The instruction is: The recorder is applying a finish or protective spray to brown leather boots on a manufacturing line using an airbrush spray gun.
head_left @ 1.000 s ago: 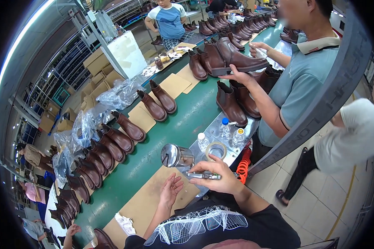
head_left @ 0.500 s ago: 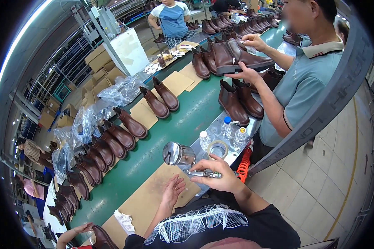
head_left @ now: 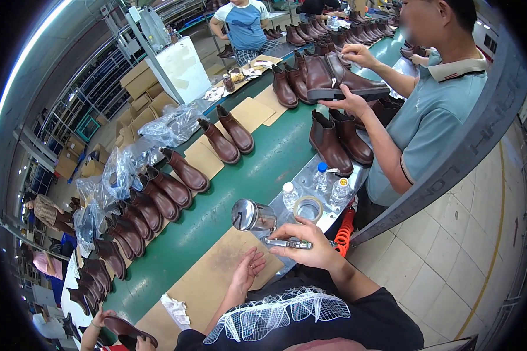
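Observation:
A metal spray gun [head_left: 291,243] with a shiny round cup [head_left: 253,215] is gripped in my right hand [head_left: 314,241], its fingers curled round the body. My left hand [head_left: 249,271] is palm up with fingers loosely spread and nothing in it. It hovers over a stained sheet of brown cardboard [head_left: 208,279], left of the gun. Behind my right hand are a roll of tape [head_left: 308,209] and clear bottles [head_left: 321,177] on a metal ledge. A crumpled white cloth [head_left: 175,311] rests on the cardboard, left of my left forearm.
Brown ankle boots [head_left: 158,205] line the far side of the green table [head_left: 257,169]. At the right, a co-worker [head_left: 433,117] holds a large boot [head_left: 345,82]. An orange coiled hose [head_left: 344,233] hangs by the ledge. A grey beam [head_left: 451,169] slants past the right.
At the lower left, another person's boot has tilted and now has both that person's hands at it. My own hands and the spray gun have barely moved.

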`<state>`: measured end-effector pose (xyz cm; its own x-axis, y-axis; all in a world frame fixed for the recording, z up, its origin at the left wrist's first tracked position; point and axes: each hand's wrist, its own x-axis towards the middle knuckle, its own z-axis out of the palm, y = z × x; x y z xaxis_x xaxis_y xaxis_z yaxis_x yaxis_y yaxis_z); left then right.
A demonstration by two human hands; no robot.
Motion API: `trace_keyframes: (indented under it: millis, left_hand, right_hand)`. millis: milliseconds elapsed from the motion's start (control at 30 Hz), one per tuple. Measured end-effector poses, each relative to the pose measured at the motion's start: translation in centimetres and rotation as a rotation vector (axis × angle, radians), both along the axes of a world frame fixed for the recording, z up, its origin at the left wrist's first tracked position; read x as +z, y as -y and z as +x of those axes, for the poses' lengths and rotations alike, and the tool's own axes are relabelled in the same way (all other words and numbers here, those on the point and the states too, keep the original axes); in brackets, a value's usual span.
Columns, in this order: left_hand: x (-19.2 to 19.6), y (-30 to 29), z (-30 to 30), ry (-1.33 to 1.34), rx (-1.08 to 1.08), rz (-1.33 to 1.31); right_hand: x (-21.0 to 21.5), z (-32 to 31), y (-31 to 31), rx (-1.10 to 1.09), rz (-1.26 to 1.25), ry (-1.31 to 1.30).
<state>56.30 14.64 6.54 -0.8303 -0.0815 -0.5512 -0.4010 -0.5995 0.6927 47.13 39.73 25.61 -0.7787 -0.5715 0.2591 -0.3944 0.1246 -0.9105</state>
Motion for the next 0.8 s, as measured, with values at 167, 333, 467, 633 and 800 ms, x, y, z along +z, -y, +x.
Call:
trace_keyframes:
  millis: [167, 333, 467, 633, 800]
  left_hand:
    - [-0.1, 0.1, 0.3, 0.014, 0.013, -0.005]
    - [-0.8, 0.2, 0.8, 0.017, 0.028, -0.004]
    - [-0.1, 0.7, 1.3, 0.046, 0.086, -0.061]
    - [-1.7, 4.1, -1.1, -0.016, 0.178, -0.068]
    - [-1.8, 9.8, -6.0, -0.082, 0.334, -0.194]
  right_hand:
    - [-0.4, 0.0, 0.1, -0.006, -0.005, -0.001]
    - [-0.4, 0.1, 0.4, -0.002, -0.006, 0.02]
    - [0.1, 0.5, 0.8, 0.029, 0.017, 0.02]
    - [-0.5, 0.5, 0.3, 0.065, 0.059, 0.078]
    - [-1.3, 0.7, 1.8, 0.107, 0.078, 0.16]
